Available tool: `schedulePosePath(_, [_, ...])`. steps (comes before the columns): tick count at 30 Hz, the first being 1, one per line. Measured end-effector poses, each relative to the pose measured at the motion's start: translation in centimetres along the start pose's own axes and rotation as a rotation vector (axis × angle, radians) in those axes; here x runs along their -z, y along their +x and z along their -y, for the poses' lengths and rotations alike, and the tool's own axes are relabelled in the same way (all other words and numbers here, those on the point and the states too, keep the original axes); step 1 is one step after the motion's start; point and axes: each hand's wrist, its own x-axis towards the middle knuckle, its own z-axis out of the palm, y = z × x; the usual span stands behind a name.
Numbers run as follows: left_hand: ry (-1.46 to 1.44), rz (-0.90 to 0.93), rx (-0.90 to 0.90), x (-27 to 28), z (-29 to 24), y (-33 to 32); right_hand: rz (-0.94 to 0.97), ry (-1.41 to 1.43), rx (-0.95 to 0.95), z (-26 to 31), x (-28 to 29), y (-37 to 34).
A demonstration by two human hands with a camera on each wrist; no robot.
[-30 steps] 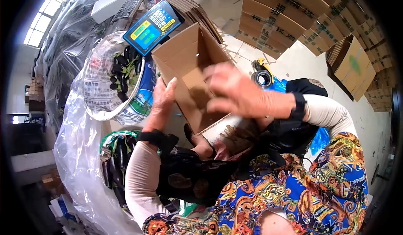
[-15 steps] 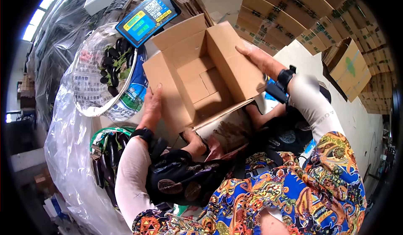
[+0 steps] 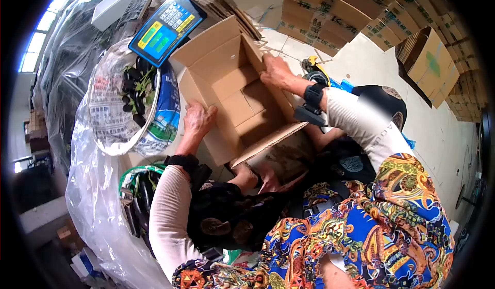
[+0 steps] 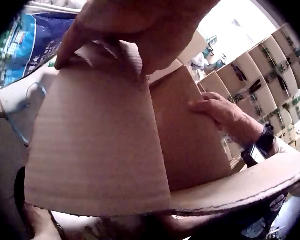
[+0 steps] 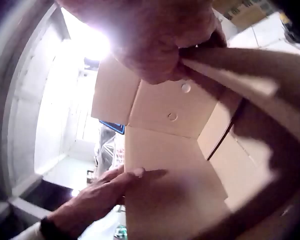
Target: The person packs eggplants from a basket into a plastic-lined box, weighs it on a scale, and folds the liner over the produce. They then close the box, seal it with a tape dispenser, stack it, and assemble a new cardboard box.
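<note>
In the head view an upright cardboard box [image 3: 219,46] stands between the person's legs, its top open and its inside bare. My left hand [image 3: 198,121] grips its left flap, thumb on the inner face. The left wrist view shows that flap [image 4: 95,145] close up, with fingers behind it. On the far right side, my right hand [image 3: 277,73] holds the box's right edge. Seen from the right wrist, the fingers of that right hand [image 5: 165,45] curl over the cardboard edge, while my left hand [image 5: 97,197] is across the box.
Left of the box, a lined basket [image 3: 94,108] holds dark eggplants [image 3: 136,95], under a blue digital scale display [image 3: 165,28]. More eggplants [image 3: 144,196] lie in a green-rimmed container below. Flattened cartons [image 3: 211,0] are behind; stacked boxes [image 3: 330,18] rise at the back right.
My right hand came from blurred motion above the box to its right flap, then moved up along that side, and the flap leans outward. My left hand stays at the left flap.
</note>
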Motion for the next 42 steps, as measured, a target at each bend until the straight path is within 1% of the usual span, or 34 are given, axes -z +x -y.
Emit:
schedulePosePath(1, [-0.063, 0.088, 0.008, -0.6, 0.1, 1.2, 0.009, 0.043, -0.024, 0.0, -0.6, 0.5])
schedulePosePath(2, [-0.304, 0.141, 0.087, -2.2, 1.1, 2.8, -0.002, 0.064, -0.031, -0.1, -1.5, 1.0])
schedulePosePath(3, [-0.302, 0.148, 0.077, -3.3, 2.0, 3.5, -0.016, 0.086, -0.048, -0.3, -2.1, 1.3])
schedulePosePath(4, [-0.292, 0.16, 0.044, -4.2, 2.5, 4.2, 0.002, 0.102, -0.03, -0.3, -1.1, 0.9])
schedulePosePath(5, [-0.282, 0.173, -0.015, -4.4, 1.7, 5.1, 0.015, 0.213, -0.022, -0.5, -0.2, 0.3])
schedulePosePath(6, [-0.429, 0.033, -0.091, -4.5, 1.0, 4.8, 0.015, 0.242, -0.035, -1.2, -1.2, 1.0])
schedulePosePath(8, [-0.427, -0.031, -0.141, -4.6, 2.5, 4.5, -0.044, 0.162, -0.084, -1.2, -4.9, 1.7])
schedulePosePath(9, [-0.425, -0.064, -0.165, -4.6, 3.2, 4.3, -0.082, 0.196, -0.074, -2.7, -8.8, 3.5])
schedulePosePath(11, [-0.546, 0.169, 0.087, -2.5, 1.5, 1.9, 0.191, 0.221, -0.008, 0.0, -2.3, 0.3])
schedulePosePath(13, [-0.557, 0.097, 0.059, -0.5, -1.9, -2.3, -0.159, 0.194, -0.158, 1.2, -2.5, -1.4])
schedulePosePath(14, [-0.541, 0.022, -0.034, -1.6, -0.1, -1.9, -0.141, 0.192, -0.063, 1.6, -2.0, -2.2])
schedulePosePath(15, [-0.524, -0.06, -0.125, -3.1, 2.6, -0.9, -0.122, 0.194, 0.038, 3.1, 0.1, -3.6])
schedulePosePath(16, [-0.507, -0.145, -0.216, -4.0, 3.5, 0.0, -0.233, 0.393, 0.284, 4.9, 1.7, -5.6])
schedulePosePath(17, [-0.527, -0.075, -0.154, -3.6, 2.3, -0.1, -0.344, 0.587, 0.536, 6.4, 4.0, -7.8])
schedulePosePath(19, [-0.55, 0.064, -0.017, -1.0, -2.2, -3.1, -0.239, 0.548, 1.05, 8.2, 11.8, -12.7])
schedulePosePath(20, [-0.557, 0.128, 0.059, 0.4, -4.4, -4.9, -0.129, 0.566, 1.019, 8.0, 15.7, -14.9])
schedulePosePath(21, [-0.589, 0.195, 0.119, 0.7, -4.1, -4.9, -0.011, 0.552, 0.984, 7.4, 16.9, -15.5])
schedulePosePath(22, [-0.625, 0.255, 0.068, -0.1, -2.1, -3.7, 0.034, 0.963, 0.882, 4.7, 18.7, -16.0])
schedulePosePath(23, [-0.661, 0.316, 0.02, -0.8, 0.0, -2.4, -0.083, 0.894, 0.58, 2.1, 20.5, -17.0])
schedulePosePath(24, [-0.631, 0.311, -0.017, -0.7, 0.4, -2.7, -0.149, 0.845, 0.275, 0.1, 23.1, -18.2])
schedulePosePath(25, [-0.602, 0.304, -0.053, -0.4, 0.5, -2.9, -0.232, 0.764, 0.115, -3.5, 24.8, -18.9])
schedulePosePath(26, [-0.548, 0.325, 0.022, 0.0, 0.7, -2.9, -0.37, 0.774, -0.043, -7.7, 24.2, -18.9])
schedulePosePath(27, [-0.488, 0.347, 0.099, 0.8, 0.8, -2.8, -0.436, 0.605, -0.111, -14.2, 23.4, -19.5])
schedulePosePath(28, [-0.427, 0.366, 0.178, 1.6, 0.6, -2.9, -0.397, 0.485, -0.364, -21.0, 22.0, -20.2])
schedulePosePath(29, [-0.394, 0.37, 0.179, 2.9, 0.5, -3.1, -0.348, 0.318, -0.51, -27.1, 20.3, -22.1])
schedulePosePath(30, [-0.361, 0.373, 0.211, 4.0, 0.6, -2.9, -0.29, -0.055, -0.504, -32.0, 18.5, -24.6])
schedulePosePath(31, [-0.33, 0.379, 0.24, 4.9, 0.8, -2.7, -0.236, -0.134, -0.553, -36.8, 16.0, -27.8])
schedulePosePath(32, [-0.298, 0.387, 0.219, 6.1, 0.5, -2.8, -0.15, -0.208, -0.595, -41.5, 13.6, -31.0])
schedulePosePath(33, [-0.246, 0.338, 0.175, 6.8, 1.4, -2.6, -0.039, -0.282, -0.684, -44.2, 11.7, -34.1])
schedulePosePath(34, [-0.265, 0.327, 0.154, 7.4, 0.8, -3.3, 0.031, -0.287, -0.781, -45.7, 10.1, -36.7])
schedulePosePath(36, [-0.252, 0.331, 0.137, 8.9, -0.2, -4.0, 0.118, -0.249, -0.968, -45.7, 7.1, -41.1])
schedulePosePath(39, [-0.274, 0.322, 0.104, 10.3, -1.2, -4.2, 0.111, -0.145, -1.084, -44.2, 4.3, -44.5])
schedulePosePath(41, [-0.309, 0.321, 0.057, 10.9, -2.2, -4.5, 0.112, -0.198, -1.07, -48.7, -0.5, -46.3])
schedulePosePath(42, [-0.329, 0.324, 0.035, 11.5, -1.4, -3.9, 0.104, -0.236, -1.074, -48.6, -1.9, -47.2])
